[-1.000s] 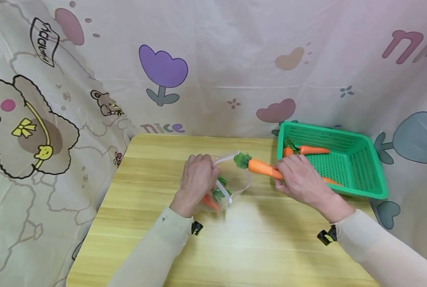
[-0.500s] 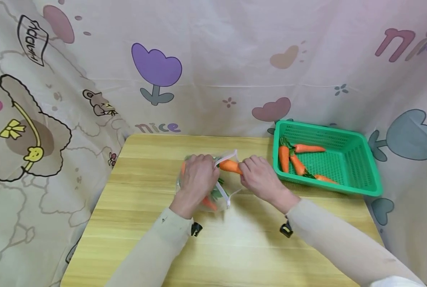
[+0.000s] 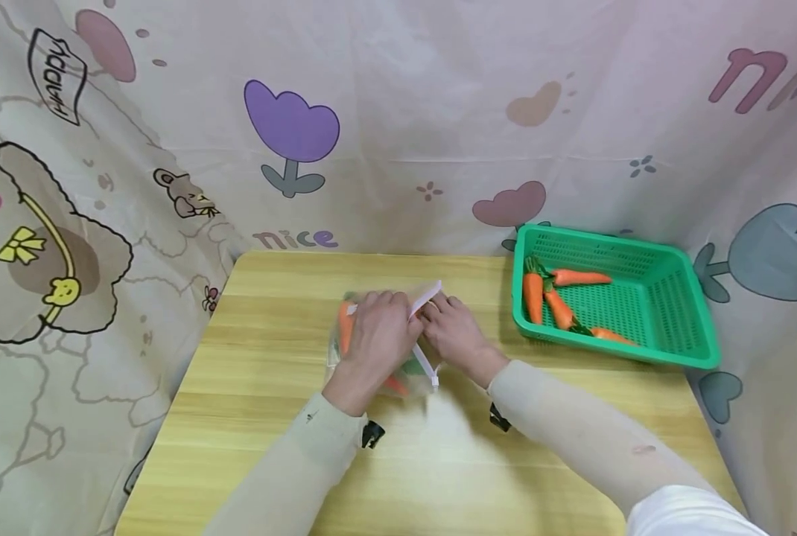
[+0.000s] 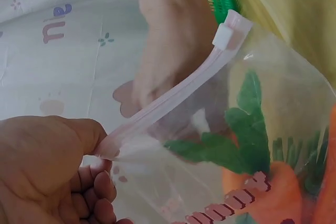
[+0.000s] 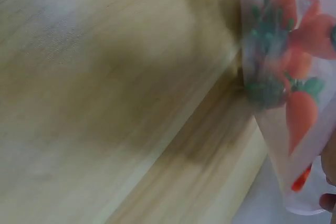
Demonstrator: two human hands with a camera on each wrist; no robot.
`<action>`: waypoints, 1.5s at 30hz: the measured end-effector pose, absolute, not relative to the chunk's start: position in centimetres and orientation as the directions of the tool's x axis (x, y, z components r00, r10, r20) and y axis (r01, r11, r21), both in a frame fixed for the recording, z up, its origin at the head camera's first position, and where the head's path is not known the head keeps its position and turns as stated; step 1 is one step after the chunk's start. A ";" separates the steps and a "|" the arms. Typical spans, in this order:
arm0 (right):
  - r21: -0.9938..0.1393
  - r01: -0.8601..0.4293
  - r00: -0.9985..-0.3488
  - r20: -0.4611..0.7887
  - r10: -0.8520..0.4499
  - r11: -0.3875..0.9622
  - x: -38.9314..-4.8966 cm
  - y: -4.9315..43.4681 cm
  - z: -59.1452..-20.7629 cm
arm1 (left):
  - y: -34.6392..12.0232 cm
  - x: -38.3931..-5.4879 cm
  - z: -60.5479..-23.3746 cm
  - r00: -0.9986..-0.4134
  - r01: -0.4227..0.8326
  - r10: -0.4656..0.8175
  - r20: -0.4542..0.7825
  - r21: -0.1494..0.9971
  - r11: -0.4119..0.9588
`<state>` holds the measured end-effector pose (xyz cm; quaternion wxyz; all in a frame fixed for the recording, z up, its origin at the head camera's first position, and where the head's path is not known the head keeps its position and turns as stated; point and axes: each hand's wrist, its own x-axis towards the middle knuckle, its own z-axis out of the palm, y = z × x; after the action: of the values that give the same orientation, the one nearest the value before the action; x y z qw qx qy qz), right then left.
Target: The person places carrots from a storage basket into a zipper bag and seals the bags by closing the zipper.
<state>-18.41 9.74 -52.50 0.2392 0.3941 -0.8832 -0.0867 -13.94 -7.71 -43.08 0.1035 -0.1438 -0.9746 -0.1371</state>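
Note:
My left hand (image 3: 381, 331) pinches the edge of a clear slider zip bag (image 4: 173, 182) between thumb and fingers, beside its pale pink zip strip (image 4: 173, 95). A white slider (image 4: 223, 36) sits near the strip's other end. Inside the bag lie several orange carrots (image 5: 302, 116) with green leafy tops. My right hand (image 3: 455, 331) is at the bag's mouth, its fingers reaching in past the strip. The bag and my left hand partly hide those fingertips, and I cannot tell whether they still grip a carrot.
A green perforated basket (image 3: 696, 327) with several carrots (image 3: 534, 296) stands at the table's back right. The wooden table (image 3: 271, 409) lies under both forearms. A printed curtain (image 3: 405, 112) hangs behind the table and along the left side.
My right hand has brought a carrot leftward from near the basket, leaves first, into the bag's mouth. My left hand keeps its pinch on the bag.

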 end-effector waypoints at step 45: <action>-0.633 -0.096 -0.983 -0.058 -0.171 0.768 -15.4 12.5 -51.3 | -8.3 -13.8 -44.6 -0.913 0.308 0.244 0.328 0.161 0.938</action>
<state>-15.39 12.49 -51.31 -0.0563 0.0713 -0.9385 0.3332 -13.79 -8.31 -44.60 0.1531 -0.1418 -0.9723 -0.1053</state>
